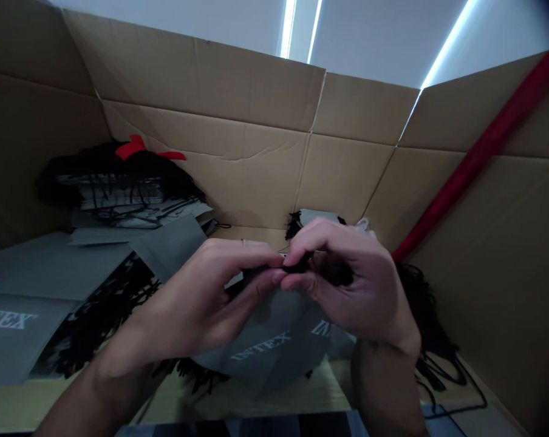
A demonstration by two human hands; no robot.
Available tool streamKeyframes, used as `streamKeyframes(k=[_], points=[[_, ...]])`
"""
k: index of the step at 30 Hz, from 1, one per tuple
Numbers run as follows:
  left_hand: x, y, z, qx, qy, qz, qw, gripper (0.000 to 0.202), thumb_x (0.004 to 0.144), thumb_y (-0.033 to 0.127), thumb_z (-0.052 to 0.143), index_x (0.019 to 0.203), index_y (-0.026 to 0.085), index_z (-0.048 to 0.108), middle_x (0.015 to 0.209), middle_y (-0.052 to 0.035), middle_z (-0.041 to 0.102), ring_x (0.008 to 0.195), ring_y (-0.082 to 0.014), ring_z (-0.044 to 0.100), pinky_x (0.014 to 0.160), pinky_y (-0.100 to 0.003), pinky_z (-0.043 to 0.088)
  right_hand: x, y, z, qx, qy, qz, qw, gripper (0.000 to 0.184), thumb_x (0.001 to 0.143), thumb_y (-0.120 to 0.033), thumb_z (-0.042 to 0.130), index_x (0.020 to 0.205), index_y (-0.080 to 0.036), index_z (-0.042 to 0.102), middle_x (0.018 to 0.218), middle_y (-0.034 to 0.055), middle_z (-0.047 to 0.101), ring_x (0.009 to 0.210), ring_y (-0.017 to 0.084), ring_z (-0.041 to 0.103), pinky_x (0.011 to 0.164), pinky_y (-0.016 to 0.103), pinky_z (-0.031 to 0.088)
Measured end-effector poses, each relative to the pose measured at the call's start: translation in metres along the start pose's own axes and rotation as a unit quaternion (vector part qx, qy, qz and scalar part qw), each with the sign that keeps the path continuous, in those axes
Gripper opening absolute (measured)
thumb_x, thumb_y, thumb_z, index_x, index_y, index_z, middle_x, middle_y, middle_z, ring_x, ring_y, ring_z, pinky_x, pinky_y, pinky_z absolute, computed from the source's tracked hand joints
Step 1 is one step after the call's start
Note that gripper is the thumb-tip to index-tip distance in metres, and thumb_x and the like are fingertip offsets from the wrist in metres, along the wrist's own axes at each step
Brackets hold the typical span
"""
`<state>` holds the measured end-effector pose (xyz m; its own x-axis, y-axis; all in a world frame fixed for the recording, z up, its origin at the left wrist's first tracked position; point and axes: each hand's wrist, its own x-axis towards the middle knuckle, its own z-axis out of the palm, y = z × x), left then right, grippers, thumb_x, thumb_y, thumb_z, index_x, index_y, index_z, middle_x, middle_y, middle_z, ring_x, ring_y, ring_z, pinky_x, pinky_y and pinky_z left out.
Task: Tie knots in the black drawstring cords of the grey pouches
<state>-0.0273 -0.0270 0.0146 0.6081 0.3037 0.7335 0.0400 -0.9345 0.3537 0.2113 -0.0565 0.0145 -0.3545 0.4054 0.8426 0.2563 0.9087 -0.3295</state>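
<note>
My left hand (211, 297) and my right hand (347, 285) meet at the centre of the view, fingertips pinched together on a thin black cord (297, 264). The cord belongs to a grey paper bag (265, 346) printed "INTEX" that hangs below both hands. A ring shows on a finger of my left hand. More of the bag is hidden behind my palms.
Cardboard walls (256, 158) enclose the workspace, with a red strip (475, 158) on the right wall. Grey INTEX bags (23, 303) lie flat at left. A stack of bags with black cords and a red ribbon (133, 149) stands at back left. Loose black cords (433, 340) lie right.
</note>
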Motion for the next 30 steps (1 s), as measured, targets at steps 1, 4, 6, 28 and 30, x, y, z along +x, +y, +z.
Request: streamKeyframes(k=[1,4,6,28,30], points=[[-0.001,0.000,0.000,0.005,-0.011,-0.005,1.000,0.022,0.114,0.013,0.065,0.094,0.020,0.071,0.082,0.0008,0.078,0.063,-0.0118,0.062,0.058,-0.023,0.048,-0.001,0.000,0.001,0.013,-0.005,0.011,1.000,0.026,0.094,-0.019,0.105,0.105,-0.020,0.081,0.095,-0.0009,0.079,0.074,0.011,0.066,0.067,0.024,0.055],[-0.003,0.000,0.001,0.018,-0.033,-0.014,0.999,0.025,0.117,0.015,0.063,0.093,0.019,0.068,0.081,0.0009,0.074,0.065,-0.0113,0.058,0.061,-0.023,0.046,-0.003,-0.002,0.002,0.063,-0.011,0.041,0.997,0.025,0.095,-0.021,0.103,0.105,-0.021,0.080,0.096,0.0005,0.079,0.074,0.013,0.065,0.060,0.024,0.051],[-0.004,-0.001,0.003,0.026,-0.022,-0.018,0.999,0.026,0.119,0.017,0.061,0.095,0.019,0.069,0.080,0.0017,0.072,0.066,-0.0110,0.057,0.063,-0.023,0.046,-0.003,-0.002,0.003,0.073,-0.010,0.049,0.996,0.026,0.094,-0.019,0.103,0.107,-0.021,0.081,0.095,0.0004,0.079,0.071,0.013,0.064,0.059,0.024,0.051],[-0.003,0.000,-0.003,-0.022,0.023,0.045,0.999,0.019,0.116,0.009,0.066,0.105,0.024,0.070,0.085,0.0039,0.071,0.074,-0.0122,0.067,0.067,-0.024,0.051,-0.002,-0.003,0.007,0.270,0.046,0.135,0.952,0.038,0.083,-0.013,0.113,0.115,-0.023,0.093,0.096,0.0023,0.085,0.074,0.013,0.073,0.062,0.021,0.059],[-0.002,0.001,-0.004,0.017,0.029,0.047,0.998,0.019,0.117,0.006,0.063,0.111,0.023,0.071,0.090,0.0038,0.072,0.075,-0.0097,0.064,0.068,-0.021,0.050,-0.002,-0.006,0.003,0.253,0.052,0.175,0.950,0.033,0.090,-0.020,0.110,0.118,-0.022,0.092,0.092,0.0013,0.081,0.068,0.010,0.065,0.057,0.019,0.052]])
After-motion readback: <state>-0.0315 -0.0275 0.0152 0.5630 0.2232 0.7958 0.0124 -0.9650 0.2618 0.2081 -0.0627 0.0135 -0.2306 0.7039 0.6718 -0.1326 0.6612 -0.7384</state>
